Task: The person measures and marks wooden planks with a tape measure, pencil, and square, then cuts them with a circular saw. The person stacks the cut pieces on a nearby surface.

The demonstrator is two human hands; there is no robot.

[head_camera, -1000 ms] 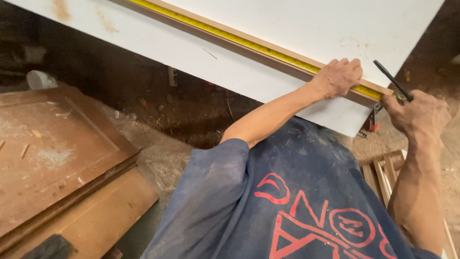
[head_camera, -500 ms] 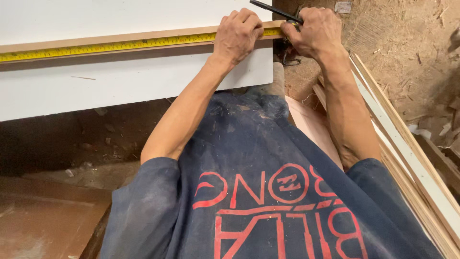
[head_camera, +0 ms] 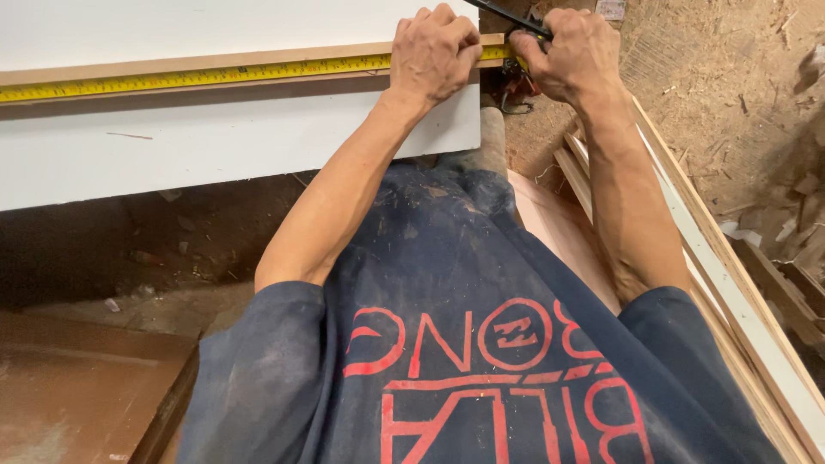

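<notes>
1. Yellow tape measure (head_camera: 215,76): a long, narrow band with dark graduations, lying flat along a thin wooden strip (head_camera: 172,62) that runs from the left edge of the scene to the right end of the white panel (head_camera: 215,146). Its right end lies under the two hands, at the far right corner of the panel.
2. Left hand (head_camera: 436,47): knuckles up, fingers curled over and pressed down onto the tape and strip, pinning them against the panel. The forearm runs straight and fully extended from the near shoulder up to the far edge.
3. Right hand (head_camera: 571,53): fist closed around a dark pencil-like marker (head_camera: 514,17), whose shaft slants up and to the left beyond the knuckles. The hand sits just right of the left hand, at the panel's end, with its tip region hidden by the fingers. The forearm angles in from the near right.
4. White panel: smooth, flat, with faint scuffs; its near edge casts a shadow on the dark floor below.
5. Dark blue shirt (head_camera: 481,344): dusty, with red printed lettering, filling the near centre.
6. Red clamp-like object (head_camera: 514,88): partly visible just beyond the panel's right end, below the right hand.
7. Long wooden and white battens (head_camera: 739,292): stacked along the right, over sawdust-covered ground (head_camera: 730,77).
8. Brown wooden board (head_camera: 77,395): near left corner.
</notes>
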